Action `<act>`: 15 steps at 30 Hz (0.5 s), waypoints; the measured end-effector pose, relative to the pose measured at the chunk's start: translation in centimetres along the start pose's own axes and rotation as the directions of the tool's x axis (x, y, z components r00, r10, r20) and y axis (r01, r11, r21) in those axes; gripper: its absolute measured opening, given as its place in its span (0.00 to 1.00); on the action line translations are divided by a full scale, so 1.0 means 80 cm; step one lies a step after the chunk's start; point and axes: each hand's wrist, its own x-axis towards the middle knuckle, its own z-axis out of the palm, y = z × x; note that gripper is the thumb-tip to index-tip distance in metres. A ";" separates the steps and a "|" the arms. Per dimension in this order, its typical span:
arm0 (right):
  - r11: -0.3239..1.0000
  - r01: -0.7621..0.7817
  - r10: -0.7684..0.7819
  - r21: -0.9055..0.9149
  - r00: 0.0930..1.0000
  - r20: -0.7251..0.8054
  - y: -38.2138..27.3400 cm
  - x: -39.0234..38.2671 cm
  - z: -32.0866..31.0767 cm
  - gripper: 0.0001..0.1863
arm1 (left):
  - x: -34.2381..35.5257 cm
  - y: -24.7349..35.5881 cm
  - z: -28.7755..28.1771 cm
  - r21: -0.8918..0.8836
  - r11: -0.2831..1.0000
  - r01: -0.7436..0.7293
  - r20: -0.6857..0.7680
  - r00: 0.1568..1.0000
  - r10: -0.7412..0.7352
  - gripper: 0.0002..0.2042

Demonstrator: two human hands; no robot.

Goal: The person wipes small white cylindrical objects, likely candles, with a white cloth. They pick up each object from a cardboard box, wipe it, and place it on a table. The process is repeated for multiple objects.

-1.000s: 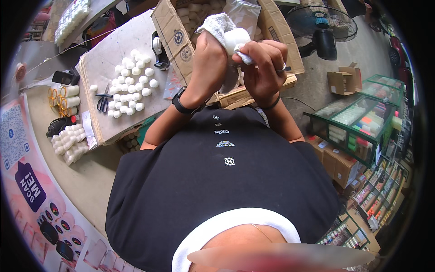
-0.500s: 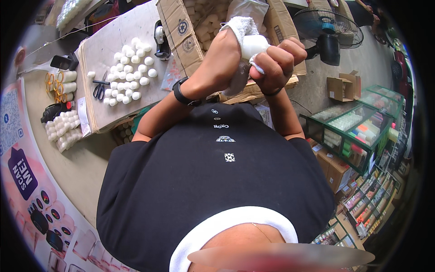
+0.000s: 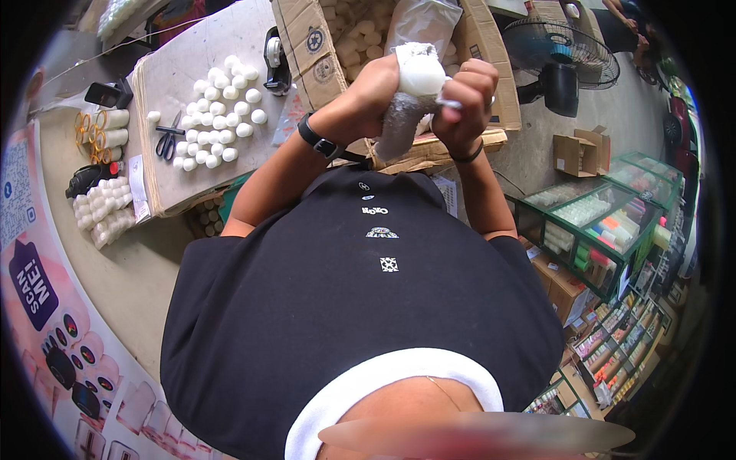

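Observation:
A smooth white rounded piece, like a small jar [image 3: 422,74], is gripped in my left hand [image 3: 371,96] above the table edge. A white textured cloth [image 3: 416,50] covers its far end. Below it hangs a grey, wrinkled cloth-like length [image 3: 400,126]; its exact kind is unclear. My right hand [image 3: 468,100] is closed just to the right, its fingers curled and blurred by motion. A bit of white cloth shows at its fingertips, touching or very near the white piece. A dark watch [image 3: 321,141] is on my left wrist.
Many white rounded pieces [image 3: 218,119] lie on the table [image 3: 264,34], near scissors [image 3: 166,142] and a black tape dispenser [image 3: 277,63]. An open cardboard box [image 3: 308,57] of similar pieces stands beyond my hands. A fan [image 3: 560,84] and glass display case [image 3: 590,222] stand right.
The white piece has shifted slightly left and its smooth side is more exposed. The cloth has slid off my left thumb. My right hand has moved a little left, and more grey length shows.

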 end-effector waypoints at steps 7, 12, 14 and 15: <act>0.741 -0.524 0.625 0.420 0.767 -0.145 -0.021 0.008 0.008 0.09 | 0.006 -0.009 -0.013 -0.065 0.998 0.026 -0.005 1.000 -0.026 0.13; 0.916 -0.383 0.383 0.122 0.923 0.026 -0.028 0.022 0.003 0.04 | 0.000 -0.004 -0.017 -0.052 0.998 0.035 0.058 0.998 -0.032 0.15; 0.941 -0.324 0.323 0.094 0.946 0.026 -0.030 0.022 0.003 0.05 | -0.003 -0.002 -0.016 -0.037 0.998 0.044 0.026 0.999 -0.043 0.15; 0.927 -0.367 0.368 0.082 0.930 0.006 -0.034 0.021 0.003 0.07 | -0.006 -0.001 -0.015 -0.037 0.999 0.037 0.020 0.999 -0.036 0.15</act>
